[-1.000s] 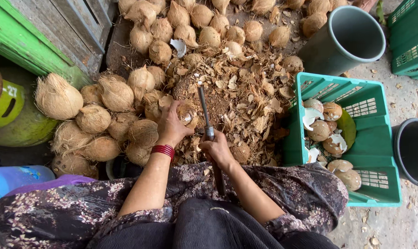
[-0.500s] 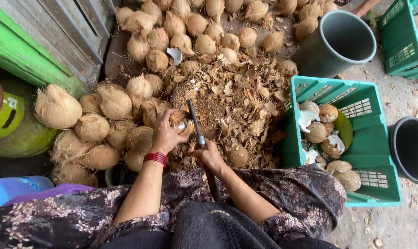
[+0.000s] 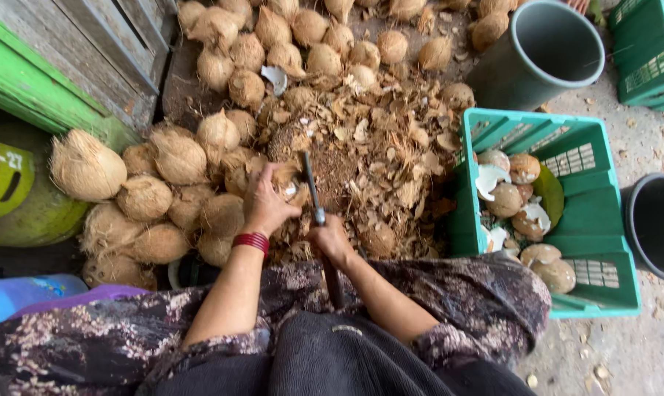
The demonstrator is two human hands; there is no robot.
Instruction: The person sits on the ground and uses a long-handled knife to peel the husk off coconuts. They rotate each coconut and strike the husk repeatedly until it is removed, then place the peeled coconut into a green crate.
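Two hands at work: our left hand clamps the coconut, now shifted toward nine o'clock, while our right hand stays closed around the blade, paring husk.

Person wore dark floral top w/ pale blossoms, sleeves pushed to approx. elbow, forearms bare. Red beaded bracelet, several strands, on left wrist. Black skirt or apron over lap. No gloves, no rings visible.
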